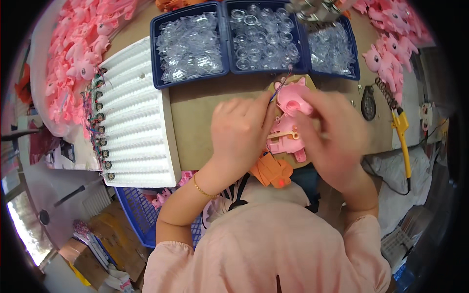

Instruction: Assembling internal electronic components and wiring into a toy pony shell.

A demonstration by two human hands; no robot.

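A pink plastic pony shell (pixel 289 141) lies in front of me with its hollow inner side up and a pale beige piece across its middle. My left hand (pixel 242 129) is closed at the shell's left edge. Thin blue and red wires (pixel 277 90) come out at its fingertips and run up past the shell's head. Over the shell's right side is my right hand (pixel 337 134), smeared by motion. Its thumb and fingers are bent around the head end, and what they touch is hidden. An orange block-like piece (pixel 272 169) sits just below the shell.
Three blue bins (pixel 227 49) of clear plastic parts stand at the back. A white ridged foam tray (pixel 139 112) with wired round parts is on the left. Pink pony pieces (pixel 78 58) are heaped at both sides. A yellow-handled soldering iron (pixel 401 124) stands at the right.
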